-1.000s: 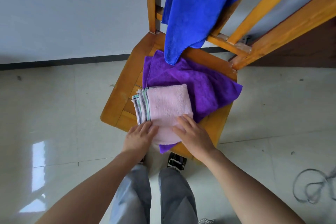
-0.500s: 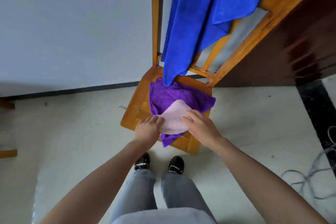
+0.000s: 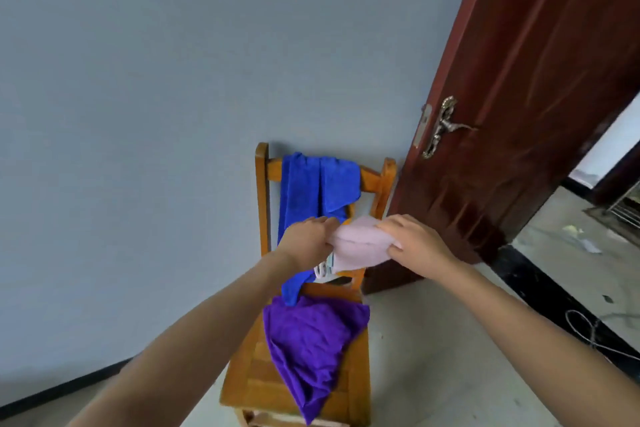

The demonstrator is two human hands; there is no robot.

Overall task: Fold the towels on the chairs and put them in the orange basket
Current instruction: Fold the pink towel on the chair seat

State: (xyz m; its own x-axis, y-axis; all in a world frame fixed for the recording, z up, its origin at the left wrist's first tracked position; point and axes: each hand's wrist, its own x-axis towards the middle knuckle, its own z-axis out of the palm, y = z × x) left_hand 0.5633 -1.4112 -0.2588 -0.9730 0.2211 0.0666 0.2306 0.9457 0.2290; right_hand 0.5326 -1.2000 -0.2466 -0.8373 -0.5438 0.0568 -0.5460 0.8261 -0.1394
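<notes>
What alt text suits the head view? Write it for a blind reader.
The left hand and right hand grip a folded pink towel above a wooden chair. A blue towel hangs over its backrest, a purple towel lies on the seat, and a brown door stands right.

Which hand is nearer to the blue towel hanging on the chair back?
Left. The left hand sits in front of the blue towel, gripping one end of the pink towel; the right hand grips the other end, further off to the right.
</notes>
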